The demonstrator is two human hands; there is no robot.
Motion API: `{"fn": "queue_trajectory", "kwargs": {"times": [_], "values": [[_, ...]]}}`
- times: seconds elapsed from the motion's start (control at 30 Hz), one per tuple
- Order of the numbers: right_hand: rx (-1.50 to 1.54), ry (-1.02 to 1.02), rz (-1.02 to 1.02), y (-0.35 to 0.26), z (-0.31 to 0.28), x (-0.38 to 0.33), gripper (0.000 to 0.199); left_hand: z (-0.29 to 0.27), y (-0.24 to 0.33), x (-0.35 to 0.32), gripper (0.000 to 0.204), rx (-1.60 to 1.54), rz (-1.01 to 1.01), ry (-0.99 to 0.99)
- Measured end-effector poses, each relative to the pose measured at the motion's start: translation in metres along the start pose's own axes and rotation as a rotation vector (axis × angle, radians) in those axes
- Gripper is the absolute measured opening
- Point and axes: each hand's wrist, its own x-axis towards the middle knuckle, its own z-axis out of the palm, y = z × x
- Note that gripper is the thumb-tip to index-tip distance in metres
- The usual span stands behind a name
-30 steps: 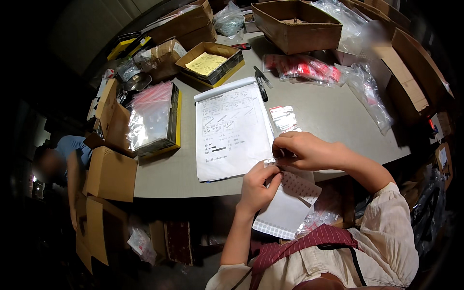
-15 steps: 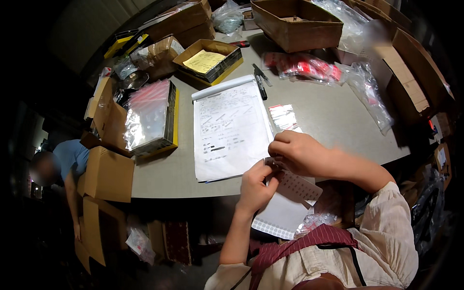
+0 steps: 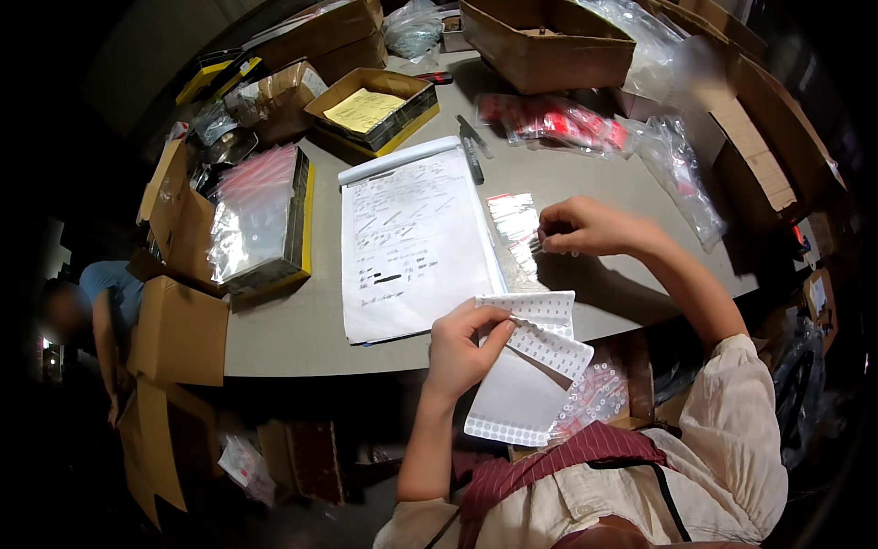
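Note:
My left hand (image 3: 465, 343) is closed, thumb and fingers pinching folded white sheets of small round stickers (image 3: 553, 352) at the table's near edge. Rows of round labels show on the sheets, and the lower one hangs below the edge. My right hand (image 3: 585, 227) is over the table with its fingertips pinched together. What lies between them is too small to make out. Just left of those fingertips lie small clear zip bags (image 3: 514, 220) with red strips. Beside them rests a clipboard-like pad of handwritten white paper (image 3: 412, 265).
A stack of clear zip bags (image 3: 261, 220) lies on a black-yellow box at left. Behind the pad stand a marker (image 3: 472, 163), an open box with a yellow note (image 3: 366, 110) and a large carton (image 3: 549, 50). A person in blue (image 3: 114, 288) bends over cartons at far left.
My right hand has left the sticker sheets and moved up and right to the small zip bags. My left hand still holds the sheets, now more spread out. The view has shifted slightly.

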Motion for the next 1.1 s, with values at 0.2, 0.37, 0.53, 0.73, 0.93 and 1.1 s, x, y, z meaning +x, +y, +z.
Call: {"fn": "queue_trajectory", "kwargs": {"times": [0.2,0.37,0.53,0.73,0.93,1.1], "values": [[-0.266,0.077,-0.112,0.011,0.021,0.018,0.026,-0.003,-0.003,-0.002,0.01,0.009,-0.005,-0.031],[-0.647,0.172,0.11,0.004,0.013,0.005,0.03,0.0,-0.005,-0.004,0.011,-0.024,0.034,0.011],[-0.427,0.075,-0.076,-0.007,0.006,-0.002,0.023,0.0,-0.003,-0.003,0.011,-0.029,0.003,0.003],[-0.262,0.144,-0.365,0.005,0.036,0.014,0.016,-0.001,-0.004,-0.003,0.01,0.001,0.002,0.003],[-0.704,0.237,-0.14,0.004,0.047,0.009,0.021,0.0,-0.008,-0.005,0.011,0.003,0.05,0.042],[-0.576,0.277,-0.078,0.0,0.003,0.01,0.033,-0.001,-0.005,-0.004,0.011,0.015,0.037,0.028]]}}
